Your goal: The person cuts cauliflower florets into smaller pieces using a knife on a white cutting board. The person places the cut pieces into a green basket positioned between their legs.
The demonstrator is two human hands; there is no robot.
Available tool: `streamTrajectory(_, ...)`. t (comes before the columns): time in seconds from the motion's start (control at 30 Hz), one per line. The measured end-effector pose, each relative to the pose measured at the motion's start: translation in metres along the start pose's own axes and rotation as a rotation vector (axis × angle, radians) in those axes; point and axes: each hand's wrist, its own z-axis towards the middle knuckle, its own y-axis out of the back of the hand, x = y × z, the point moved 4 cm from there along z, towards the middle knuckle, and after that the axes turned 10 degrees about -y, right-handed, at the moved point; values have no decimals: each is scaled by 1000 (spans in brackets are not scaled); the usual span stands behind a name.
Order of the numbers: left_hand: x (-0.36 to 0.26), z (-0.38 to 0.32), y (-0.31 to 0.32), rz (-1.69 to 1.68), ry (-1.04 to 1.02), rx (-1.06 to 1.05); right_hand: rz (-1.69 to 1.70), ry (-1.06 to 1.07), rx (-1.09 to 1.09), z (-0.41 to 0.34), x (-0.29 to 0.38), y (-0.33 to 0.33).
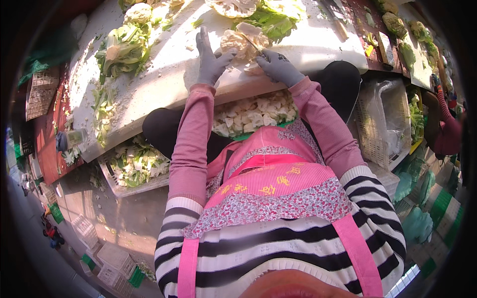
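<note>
My right hand, in a grey glove, grips a small knife whose blade lies against a cut piece of cauliflower on the white board. My left hand, gloved the same way, is spread at the left of that piece. Its thumb reaches the cauliflower's edge, while the fingers point away from me. Just beyond sit a larger cauliflower head and green cauliflower leaves. Below the board's near edge, between my knees, is a crate of cut florets.
A leafy cauliflower and trimmings lie at left, near a clear bottle. A second knife lies at upper right. A crate of trimmings stands lower left; a plastic-lined crate stands right. Another person's sleeve shows at far right.
</note>
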Motion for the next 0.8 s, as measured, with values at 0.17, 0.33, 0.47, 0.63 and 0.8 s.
streamTrajectory(0.17, 10, 30, -24, -350, 331, 294, 291, -156, 70, 1, -2, 28)
streamTrajectory(0.33, -5, -50, 12, 137, -6, -212, 284, -117, -36, -13, 4, 44)
streamTrajectory(0.47, 0, -91, 31, -86, 216, -319, 97, 278, 1, -44, 20, -11)
streamTrajectory(0.63, -3, -85, 35, -335, 347, -296, 2, 398, -87, -56, 23, -58)
streamTrajectory(0.8, 7, -84, 35, -202, 267, -306, -295, 534, -144, -44, 27, -77)
